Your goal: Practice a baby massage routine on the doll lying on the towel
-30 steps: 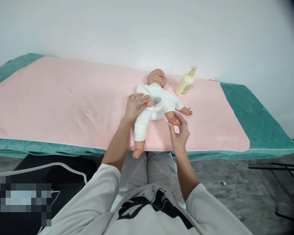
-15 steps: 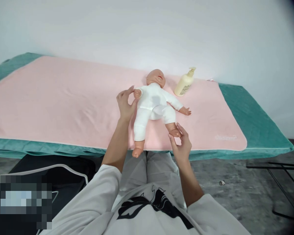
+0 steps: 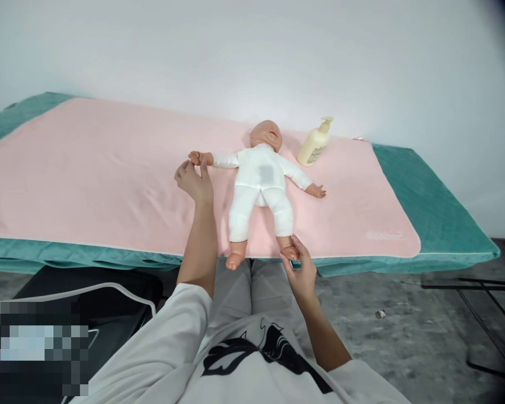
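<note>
It seems best to hold the doll [image 3: 258, 168] softly and guide its arm and leg slowly, with no hard tug. The doll lies on its back on the pink mat [image 3: 109, 163]. The left hand [image 3: 196, 182] reaches far out, half curled, touching the doll's hand; I cannot tell if it grips. The right hand [image 3: 302, 270] is low, lightly pinching a foot.

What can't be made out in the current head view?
Head view:
Lettering on the pump bottle: too small to read.
Pink mat: left end cut off by picture edge.
Black object: partly hidden by pixelation.
Left hand: contact with the doll partly hidden by its fingers.
</note>
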